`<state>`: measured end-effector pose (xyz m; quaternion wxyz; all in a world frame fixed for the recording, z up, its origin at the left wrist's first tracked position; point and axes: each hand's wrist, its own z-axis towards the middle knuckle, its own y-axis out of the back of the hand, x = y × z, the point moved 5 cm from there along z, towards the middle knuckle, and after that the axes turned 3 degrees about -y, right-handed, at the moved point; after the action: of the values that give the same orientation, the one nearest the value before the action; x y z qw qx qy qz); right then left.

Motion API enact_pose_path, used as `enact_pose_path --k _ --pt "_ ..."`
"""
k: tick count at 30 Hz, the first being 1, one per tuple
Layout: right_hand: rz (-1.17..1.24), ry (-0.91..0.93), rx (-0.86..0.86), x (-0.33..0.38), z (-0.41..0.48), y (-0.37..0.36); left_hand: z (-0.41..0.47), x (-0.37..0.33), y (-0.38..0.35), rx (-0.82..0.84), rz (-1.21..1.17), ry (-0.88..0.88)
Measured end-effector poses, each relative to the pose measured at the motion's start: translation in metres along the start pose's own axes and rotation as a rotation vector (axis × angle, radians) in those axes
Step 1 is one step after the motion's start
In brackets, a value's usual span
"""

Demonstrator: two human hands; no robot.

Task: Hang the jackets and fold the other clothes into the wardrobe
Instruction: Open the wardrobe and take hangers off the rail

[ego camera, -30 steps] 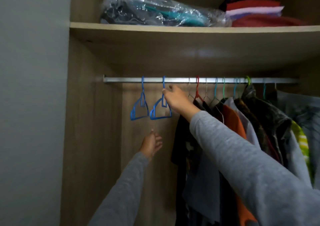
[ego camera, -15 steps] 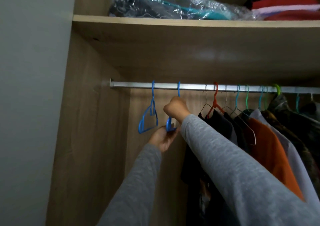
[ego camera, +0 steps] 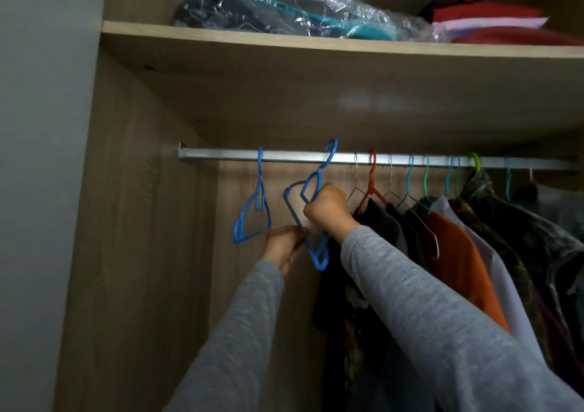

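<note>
Since both hands grip one blue hanger (ego camera: 316,260), which is nearer hardly matters. The left hand (ego camera: 282,247) pinches its lower bar from the left, and the right hand (ego camera: 328,212) is fisted round its upper frame. The long axis is tilted, foot low, hook up-right (tip above the rail (ego camera: 410,161), so it looks half unhooked). My read of the next move: lift the hook clear, then pull back. A second blue hanger (ego camera: 261,177) hangs just left and hung clothes (ego camera: 455,253) crowd the right. No jacket in view.
</note>
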<state>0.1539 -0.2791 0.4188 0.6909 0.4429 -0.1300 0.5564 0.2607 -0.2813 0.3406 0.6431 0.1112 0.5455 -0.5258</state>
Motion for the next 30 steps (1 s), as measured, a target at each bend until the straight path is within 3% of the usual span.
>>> enact_pose_path --k 8,18,27,30 --pt "-0.083 -0.106 0.106 -0.036 -0.040 0.001 -0.030 0.032 0.012 0.022 0.138 0.006" --pt "0.239 -0.229 0.145 -0.079 -0.101 -0.002 -0.108 0.059 0.034 -0.016 0.283 0.050" --pt "0.154 0.049 0.106 -0.092 -0.178 0.055 -0.195 0.033 0.000 -0.088 0.321 0.010" --pt "0.116 0.134 0.089 -0.097 -0.213 0.088 -0.228 0.013 -0.013 -0.153 0.542 -0.136"
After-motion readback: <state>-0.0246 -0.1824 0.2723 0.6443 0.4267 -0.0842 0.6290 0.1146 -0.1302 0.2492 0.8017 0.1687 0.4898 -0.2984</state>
